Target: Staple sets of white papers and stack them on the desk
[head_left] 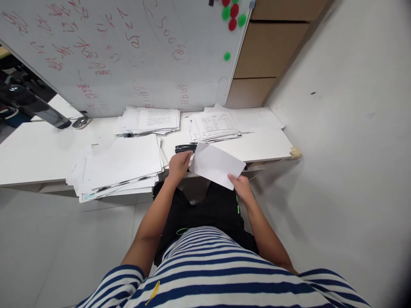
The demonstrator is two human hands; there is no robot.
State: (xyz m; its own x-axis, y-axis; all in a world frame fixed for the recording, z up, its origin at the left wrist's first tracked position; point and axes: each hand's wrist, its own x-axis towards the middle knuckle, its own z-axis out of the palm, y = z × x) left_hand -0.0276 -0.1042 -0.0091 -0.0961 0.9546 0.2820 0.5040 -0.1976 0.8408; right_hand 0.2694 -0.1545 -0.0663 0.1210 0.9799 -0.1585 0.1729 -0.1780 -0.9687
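A white sheet of paper (216, 164), possibly more than one layer, is held at a slant over the front edge of the desk. My right hand (242, 187) grips its lower right corner, thumb on top. At the paper's left end, the fingers of my left hand (180, 164) are pinched together on the edge. Just above those fingers lies a black stapler (185, 148), close to them; whether they touch it I cannot tell. Behind the sheet rests a stack of printed papers (215, 124).
The white desk (263, 143) carries a large paper pile (122, 162) at left and another printed stack (157, 119) behind. A computer mouse (81, 122) and a dark bottle (41, 109) stand farther left. A whiteboard (199, 51) rises at the back; a wall (346, 141) bounds the right.
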